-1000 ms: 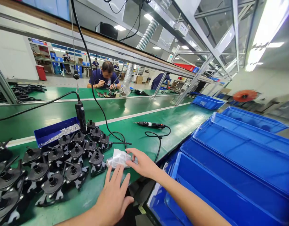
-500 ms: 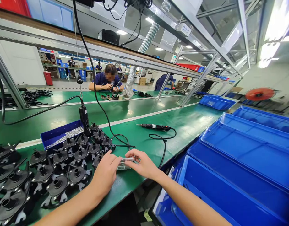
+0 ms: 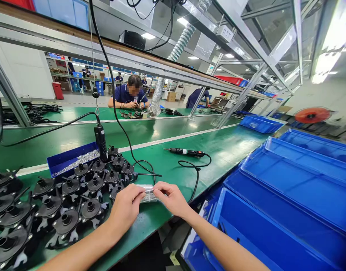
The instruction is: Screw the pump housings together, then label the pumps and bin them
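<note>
A small clear, shiny packet (image 3: 149, 194) lies low over the green bench near its front edge, between my two hands. My left hand (image 3: 128, 205) pinches its left end between thumb and fingers. On the other side, the thumb and fingers of my right hand (image 3: 170, 197) are closed on the right end. What is inside the packet I cannot make out. Left of my left hand stand rows of black round parts (image 3: 66, 221), each with a raised central tube and metal-coloured pieces. The nearest of them are partly hidden behind my left hand.
A black electric screwdriver (image 3: 185, 152) lies on the green bench (image 3: 167, 169), its cord looping right. Another screwdriver (image 3: 100, 141) hangs beside a blue tray (image 3: 74, 160) of small metal pieces. Blue bins (image 3: 302, 177) stack at right. A person (image 3: 130, 96) works across the bench.
My fingers have shifted on the packet, and more of its top and middle shows between my hands. The view has moved slightly. The tools lie as before.
</note>
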A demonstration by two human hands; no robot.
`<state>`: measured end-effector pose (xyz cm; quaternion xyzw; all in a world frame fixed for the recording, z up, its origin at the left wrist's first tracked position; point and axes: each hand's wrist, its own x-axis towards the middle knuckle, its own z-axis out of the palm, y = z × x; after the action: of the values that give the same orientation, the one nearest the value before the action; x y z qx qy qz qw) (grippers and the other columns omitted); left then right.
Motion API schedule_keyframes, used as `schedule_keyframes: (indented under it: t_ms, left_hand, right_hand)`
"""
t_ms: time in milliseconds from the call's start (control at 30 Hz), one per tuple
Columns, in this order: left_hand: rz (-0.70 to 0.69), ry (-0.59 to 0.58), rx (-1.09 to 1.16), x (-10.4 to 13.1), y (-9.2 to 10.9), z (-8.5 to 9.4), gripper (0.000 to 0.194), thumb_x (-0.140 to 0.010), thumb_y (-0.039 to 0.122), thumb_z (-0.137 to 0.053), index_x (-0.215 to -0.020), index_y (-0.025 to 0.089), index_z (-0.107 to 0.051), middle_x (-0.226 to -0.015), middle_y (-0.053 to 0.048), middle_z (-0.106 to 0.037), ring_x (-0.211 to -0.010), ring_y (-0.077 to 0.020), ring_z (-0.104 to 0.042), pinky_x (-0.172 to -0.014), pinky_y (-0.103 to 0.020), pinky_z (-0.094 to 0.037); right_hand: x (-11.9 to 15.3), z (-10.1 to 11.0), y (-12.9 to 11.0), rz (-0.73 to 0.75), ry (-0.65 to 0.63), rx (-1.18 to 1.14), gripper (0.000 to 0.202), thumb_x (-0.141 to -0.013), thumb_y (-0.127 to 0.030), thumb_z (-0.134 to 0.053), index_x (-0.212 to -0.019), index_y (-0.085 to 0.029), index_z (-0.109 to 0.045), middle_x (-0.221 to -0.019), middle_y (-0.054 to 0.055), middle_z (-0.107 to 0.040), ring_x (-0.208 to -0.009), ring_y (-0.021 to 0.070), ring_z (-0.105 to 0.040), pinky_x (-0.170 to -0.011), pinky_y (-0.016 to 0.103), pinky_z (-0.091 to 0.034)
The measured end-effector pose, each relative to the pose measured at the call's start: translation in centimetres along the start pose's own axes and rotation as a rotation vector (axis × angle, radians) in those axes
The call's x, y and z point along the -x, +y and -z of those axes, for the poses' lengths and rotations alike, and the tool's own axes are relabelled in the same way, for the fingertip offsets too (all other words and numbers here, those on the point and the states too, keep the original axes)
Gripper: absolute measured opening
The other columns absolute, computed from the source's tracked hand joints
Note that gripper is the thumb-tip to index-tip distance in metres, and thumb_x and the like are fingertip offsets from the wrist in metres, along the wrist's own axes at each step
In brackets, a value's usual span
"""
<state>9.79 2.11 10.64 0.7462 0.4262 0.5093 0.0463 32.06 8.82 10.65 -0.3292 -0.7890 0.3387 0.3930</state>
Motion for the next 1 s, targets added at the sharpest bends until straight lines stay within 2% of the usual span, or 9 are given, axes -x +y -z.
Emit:
schedule_keyframes:
  t_ms: [100,233,333,433,500,567,667,733,1000]
  left_hand:
    - [-0.028,0.031,0.007,0.0,0.1,0.0,0.015,-0.101,0.016,-0.064,-0.106,0.025,-0.074,-0.097,0.007,-0.073,-0.086,-0.0034,-0.066,-0.079,-0.015,-0.048]
    - [-0.044,0.063,-0.004,-0.1,0.2,0.1,0.016,-0.101,0.016,-0.064,-0.107,0.027,-0.075,-0.096,0.008,-0.073,-0.085,-0.0026,-0.067,-0.078,-0.014,-0.049]
    - [-0.044,0.066,-0.02,-0.2,0.1,0.1,0.014,-0.101,0.017,-0.064,-0.106,0.026,-0.074,-0.096,0.008,-0.073,-0.084,-0.0024,-0.067,-0.078,-0.014,-0.05]
    - [-0.027,0.061,-0.036,0.0,0.0,-0.1,0.013,-0.103,0.02,-0.062,-0.107,0.026,-0.073,-0.098,0.009,-0.073,-0.086,-0.0025,-0.068,-0.079,-0.015,-0.05]
    - [-0.016,0.05,-0.043,0.0,-0.2,-0.3,0.014,-0.104,0.023,-0.061,-0.109,0.027,-0.073,-0.099,0.01,-0.074,-0.087,-0.0025,-0.069,-0.08,-0.015,-0.05]
    - [-0.028,0.027,-0.037,0.1,-0.2,-0.3,0.015,-0.105,0.025,-0.06,-0.111,0.029,-0.073,-0.1,0.01,-0.074,-0.087,-0.0025,-0.069,-0.08,-0.015,-0.051]
    - [-0.066,0.043,-0.009,0.0,-0.2,-0.2,0.015,-0.104,0.027,-0.063,-0.115,0.03,-0.073,-0.105,0.011,-0.076,-0.091,-0.0019,-0.071,-0.082,-0.014,-0.053]
    - [-0.043,0.104,-0.003,-0.1,-0.2,0.0,0.019,-0.101,0.027,-0.066,-0.119,0.029,-0.072,-0.112,0.01,-0.077,-0.095,-0.0025,-0.073,-0.086,-0.013,-0.054]
    - [0.031,0.186,0.06,-0.7,-0.6,0.4,0.019,-0.101,0.033,-0.065,-0.115,0.026,-0.075,-0.105,0.008,-0.078,-0.091,-0.0031,-0.075,-0.085,-0.01,-0.056]
  right_hand:
    - [0.2,-0.4,-0.2,0.08,0.053,0.078,0.046,-0.102,-0.05,-0.06,-0.083,-0.011,-0.072,-0.085,0.005,-0.067,-0.08,0.0037,-0.057,-0.075,0.014,-0.045]
    - [0.3,-0.5,-0.3,0.236,0.193,0.189,0.025,-0.102,-0.037,-0.062,-0.106,-0.015,-0.073,-0.083,0.001,-0.069,-0.071,0.0028,-0.062,-0.064,0.013,-0.05]
    - [0.5,0.3,-0.3,0.453,0.274,0.329,0.01,-0.096,-0.022,-0.069,-0.103,-0.019,-0.075,-0.097,0.002,-0.074,-0.081,0.0056,-0.067,-0.072,0.017,-0.054]
    - [0.8,1.3,-1.0,0.8,0.28,0.535,0.024,-0.084,-0.011,-0.076,-0.105,-0.023,-0.077,-0.113,0.002,-0.074,-0.099,0.0121,-0.066,-0.086,0.027,-0.057]
    - [0.9,1.5,-1.8,0.95,0.297,0.601,0.032,-0.081,-0.006,-0.078,-0.109,-0.022,-0.073,-0.114,0.002,-0.073,-0.103,0.0136,-0.063,-0.091,0.031,-0.057]
    - [0.8,1.1,-2.5,0.878,0.301,0.554,0.036,-0.085,-0.008,-0.078,-0.116,-0.021,-0.067,-0.114,0.003,-0.072,-0.108,0.0133,-0.06,-0.096,0.032,-0.056]
    - [0.5,0.3,-2.5,0.559,0.254,0.395,0.052,-0.093,-0.018,-0.075,-0.139,-0.027,-0.054,-0.108,-0.001,-0.072,-0.113,0.0092,-0.061,-0.107,0.029,-0.052]
    - [0.1,0.0,-2.1,0.444,0.255,0.308,0.059,-0.096,-0.022,-0.072,-0.147,-0.029,-0.045,-0.102,-0.005,-0.072,-0.109,0.0057,-0.063,-0.11,0.026,-0.05]
    - [-0.4,0.1,-2.1,0.44,0.307,0.187,0.058,-0.094,-0.025,-0.073,-0.144,-0.022,-0.043,-0.1,-0.004,-0.073,-0.111,0.0052,-0.063,-0.113,0.024,-0.047]
